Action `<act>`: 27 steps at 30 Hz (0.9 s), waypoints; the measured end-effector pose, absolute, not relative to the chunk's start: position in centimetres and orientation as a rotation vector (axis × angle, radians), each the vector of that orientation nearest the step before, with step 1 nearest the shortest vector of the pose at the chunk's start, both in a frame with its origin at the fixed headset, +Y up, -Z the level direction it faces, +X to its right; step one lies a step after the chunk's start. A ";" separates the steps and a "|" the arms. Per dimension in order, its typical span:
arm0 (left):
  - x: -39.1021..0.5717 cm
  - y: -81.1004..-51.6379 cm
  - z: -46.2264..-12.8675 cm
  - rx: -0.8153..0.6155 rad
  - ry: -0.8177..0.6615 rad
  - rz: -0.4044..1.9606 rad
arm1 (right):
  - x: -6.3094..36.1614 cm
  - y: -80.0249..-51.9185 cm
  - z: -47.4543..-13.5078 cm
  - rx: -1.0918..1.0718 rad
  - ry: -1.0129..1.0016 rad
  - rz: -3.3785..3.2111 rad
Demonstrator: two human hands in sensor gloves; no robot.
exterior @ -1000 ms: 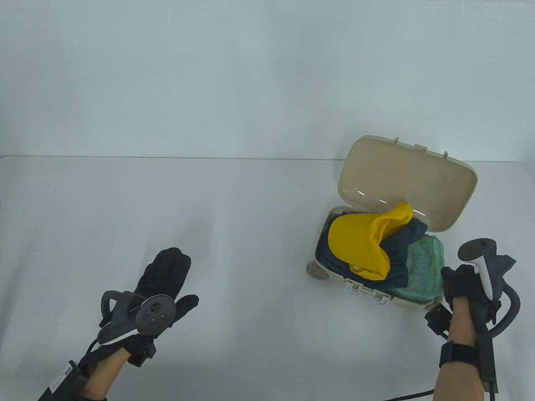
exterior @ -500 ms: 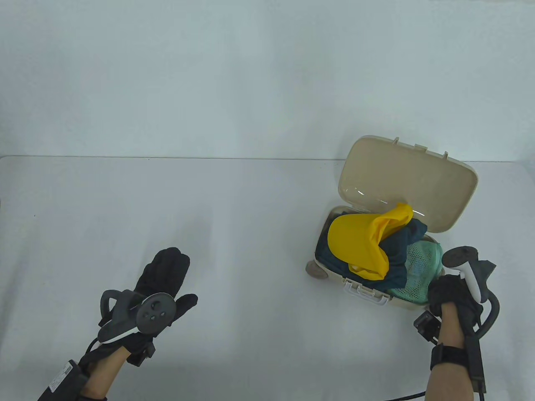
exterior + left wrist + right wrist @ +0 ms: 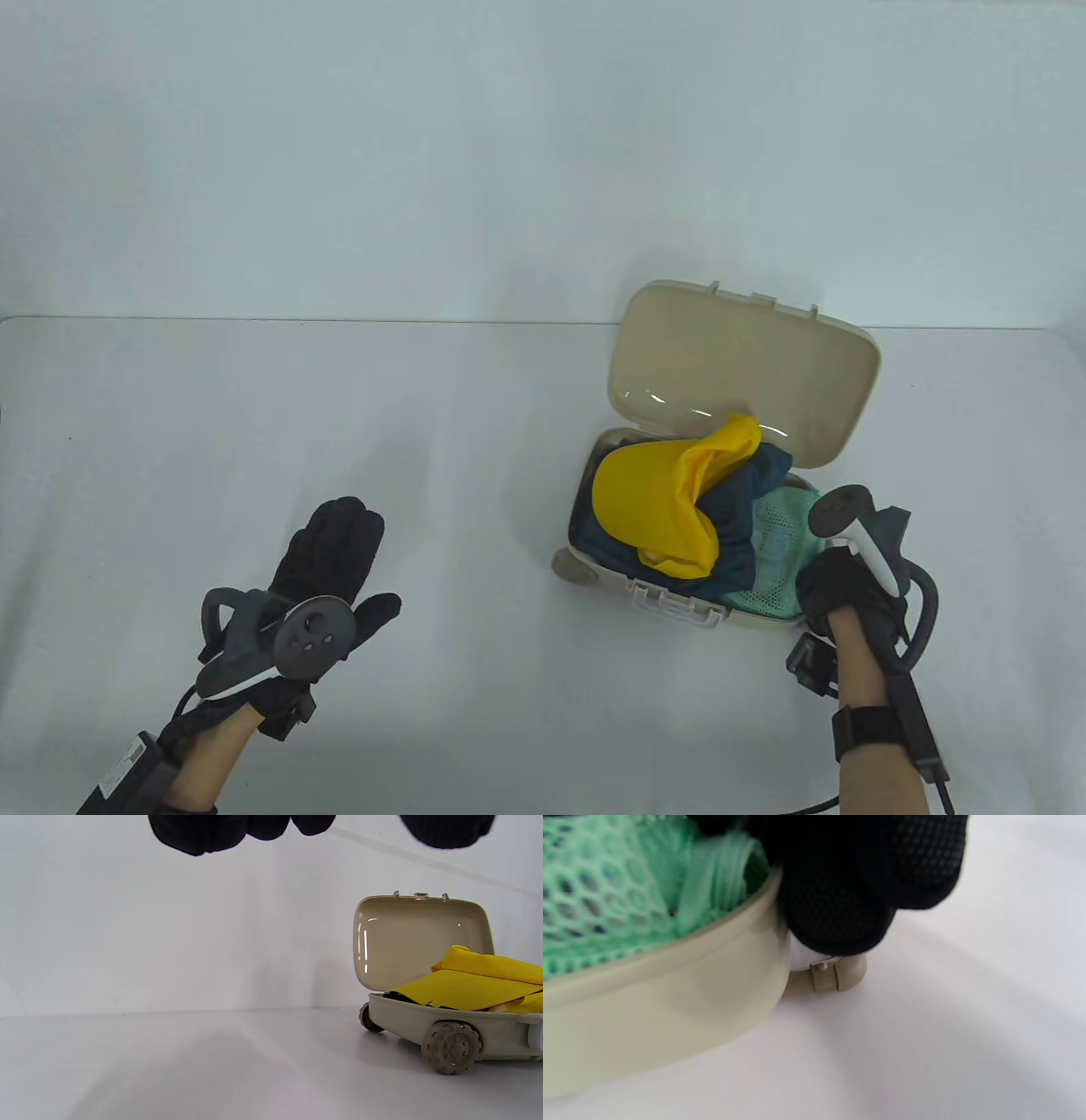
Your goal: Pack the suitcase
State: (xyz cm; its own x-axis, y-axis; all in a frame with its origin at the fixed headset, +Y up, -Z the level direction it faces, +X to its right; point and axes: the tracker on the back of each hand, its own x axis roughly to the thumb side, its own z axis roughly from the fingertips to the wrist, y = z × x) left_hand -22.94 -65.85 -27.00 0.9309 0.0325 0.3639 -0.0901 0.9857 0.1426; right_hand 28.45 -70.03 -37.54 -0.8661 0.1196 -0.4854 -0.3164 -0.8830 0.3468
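Observation:
A small beige suitcase [image 3: 611, 581] stands open right of centre, its lid [image 3: 747, 373] upright. Inside lie a yellow cloth [image 3: 653, 501], a dark blue garment [image 3: 738, 509] and a green mesh bag [image 3: 776, 543], all bulging above the rim. My right hand [image 3: 836, 586] grips the case's right end. In the right wrist view its fingers [image 3: 848, 891] curl over the rim [image 3: 649, 1005] beside the mesh bag [image 3: 606, 891], just above the beige handle [image 3: 827, 978]. My left hand [image 3: 335, 552] lies flat on the table at the left, fingers straight, holding nothing.
The white table [image 3: 475, 424] ends at a pale wall behind. A white latch [image 3: 679, 604] sits on the case's front. The left wrist view shows the suitcase [image 3: 407, 1018] from the side, with its wheel [image 3: 452, 1046] on the table.
My right hand closed in on the case's right end and slid the whole suitcase leftward across the table. The left hand stayed where it was.

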 end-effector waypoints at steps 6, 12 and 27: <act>-23.0 -65.5 -26.7 0.184 -0.370 0.064 | 23.3 -70.2 -37.7 -0.484 0.648 2.782; -23.0 -65.5 -26.8 0.173 -0.361 0.073 | 17.7 -70.3 -37.5 -0.301 0.669 2.816; -23.4 -65.7 -27.4 0.149 -0.342 0.083 | 10.4 -70.5 -37.3 -0.069 0.699 2.842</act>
State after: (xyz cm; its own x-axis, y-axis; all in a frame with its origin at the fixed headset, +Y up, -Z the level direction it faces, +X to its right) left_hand -23.40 -65.75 -27.36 0.9389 0.0554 0.3396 -0.1058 0.9856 0.1318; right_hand 10.45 -70.52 -37.27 -0.9761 0.1953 -0.0958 -0.2174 -0.8643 0.4536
